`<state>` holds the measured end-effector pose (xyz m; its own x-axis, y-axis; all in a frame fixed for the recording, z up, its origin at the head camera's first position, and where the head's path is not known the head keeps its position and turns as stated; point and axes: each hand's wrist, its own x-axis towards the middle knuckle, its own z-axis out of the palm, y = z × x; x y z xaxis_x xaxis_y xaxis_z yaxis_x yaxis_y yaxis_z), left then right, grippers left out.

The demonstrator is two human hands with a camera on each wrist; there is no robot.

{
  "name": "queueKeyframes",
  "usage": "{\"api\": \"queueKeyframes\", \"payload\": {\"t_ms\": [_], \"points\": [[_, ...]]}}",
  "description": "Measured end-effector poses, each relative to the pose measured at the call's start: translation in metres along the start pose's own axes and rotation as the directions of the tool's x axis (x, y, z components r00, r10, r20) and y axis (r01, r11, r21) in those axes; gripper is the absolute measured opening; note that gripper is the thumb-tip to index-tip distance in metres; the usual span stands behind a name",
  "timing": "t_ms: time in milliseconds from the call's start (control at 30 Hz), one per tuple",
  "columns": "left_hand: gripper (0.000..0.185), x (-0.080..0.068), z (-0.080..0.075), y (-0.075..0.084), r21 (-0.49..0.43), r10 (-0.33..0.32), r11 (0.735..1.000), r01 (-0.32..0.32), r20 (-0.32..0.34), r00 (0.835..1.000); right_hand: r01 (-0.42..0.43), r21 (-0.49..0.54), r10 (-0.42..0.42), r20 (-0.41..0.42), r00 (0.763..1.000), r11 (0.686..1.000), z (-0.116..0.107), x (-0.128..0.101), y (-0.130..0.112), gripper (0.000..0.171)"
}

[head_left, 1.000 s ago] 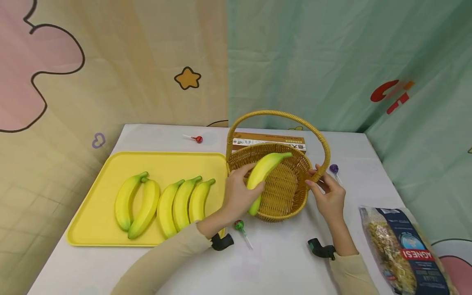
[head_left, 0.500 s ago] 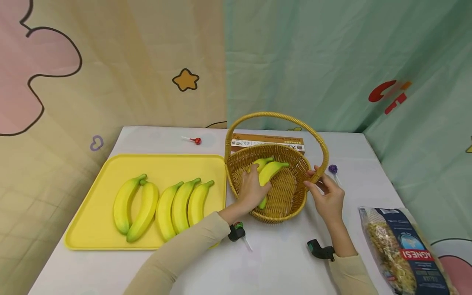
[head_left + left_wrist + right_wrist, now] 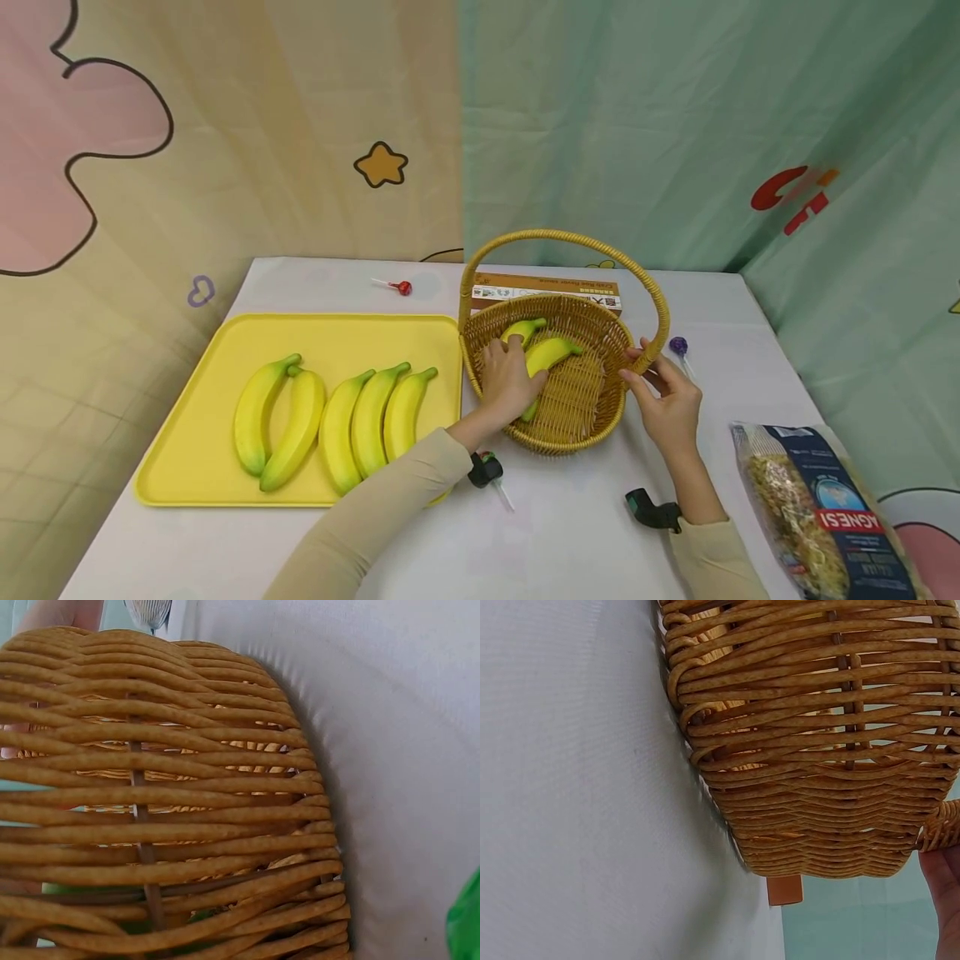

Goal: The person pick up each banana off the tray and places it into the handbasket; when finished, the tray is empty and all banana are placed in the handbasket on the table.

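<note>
A wicker basket (image 3: 573,408) with a tall arched handle stands right of the yellow tray (image 3: 180,433). My left hand (image 3: 506,383) reaches over its near left rim and grips a banana (image 3: 551,353) low inside. Behind that, a second banana (image 3: 525,328) lies in the basket, partly covered by the fingers. At the right side, my right hand (image 3: 667,404) pinches the rim by the handle's foot. Several bananas (image 3: 367,417) lie on the tray. The left wrist view is mostly basket wall (image 3: 172,817), which hides the left fingers. In the right wrist view the basket (image 3: 817,750) fills the top right.
A green lollipop (image 3: 504,495) lies in front of the basket, partly behind the left wrist camera. A purple lollipop (image 3: 678,345) is to the right, a red one (image 3: 404,287) at the back. Behind the basket is a flat box (image 3: 543,285). A pasta bag (image 3: 825,508) lies far right.
My left hand has carried the banana from above the basket's left rim down into the basket, uncovering the second banana behind it. The right hand has stayed on the rim.
</note>
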<state>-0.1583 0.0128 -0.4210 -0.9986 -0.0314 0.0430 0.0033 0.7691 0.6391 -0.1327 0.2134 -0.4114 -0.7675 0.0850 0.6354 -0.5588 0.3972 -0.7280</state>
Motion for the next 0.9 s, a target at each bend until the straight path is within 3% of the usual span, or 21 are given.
{"api": "queueKeyframes", "payload": {"t_ms": [133,333,467,567,633,733,833,900], "points": [[0.057,0.001,0.001,-0.002,0.005,0.011,1.000,-0.011,0.011,1.000,0.002,0.009,-0.001,-0.004,1.000,1.000,0.001,-0.001,0.002,0.043],[0.053,-0.012,-0.010,-0.003,-0.116,0.071,0.991,-0.067,0.030,0.997,-0.028,0.025,0.028,-0.009,1.000,0.999,0.004,-0.003,0.011,0.044],[0.052,-0.037,-0.042,-0.009,-0.244,0.100,0.966,-0.087,0.041,0.994,-0.047,0.018,0.047,-0.006,0.999,0.999,0.005,-0.007,0.026,0.044],[0.050,-0.055,-0.076,-0.026,-0.291,0.112,0.950,-0.113,-0.020,0.994,-0.040,0.021,0.040,-0.010,0.999,0.999,0.006,-0.008,0.035,0.044],[0.050,-0.063,-0.099,-0.045,-0.280,0.098,0.952,-0.125,-0.110,0.989,-0.028,0.027,0.028,-0.012,1.000,0.999,0.006,-0.008,0.038,0.045],[0.052,-0.071,-0.133,-0.084,-0.227,0.033,0.969,-0.101,-0.287,0.957,-0.009,0.036,0.010,-0.016,1.000,0.999,0.005,-0.008,0.040,0.048],[0.057,-0.079,-0.163,-0.129,-0.158,-0.064,0.987,-0.012,-0.467,0.882,-0.008,0.042,0.008,-0.017,1.000,0.999,0.002,-0.008,0.042,0.050],[0.060,-0.085,-0.181,-0.155,-0.150,-0.142,0.986,0.071,-0.537,0.831,-0.009,0.045,0.010,-0.017,1.000,0.999,0.001,-0.007,0.041,0.050]]}}
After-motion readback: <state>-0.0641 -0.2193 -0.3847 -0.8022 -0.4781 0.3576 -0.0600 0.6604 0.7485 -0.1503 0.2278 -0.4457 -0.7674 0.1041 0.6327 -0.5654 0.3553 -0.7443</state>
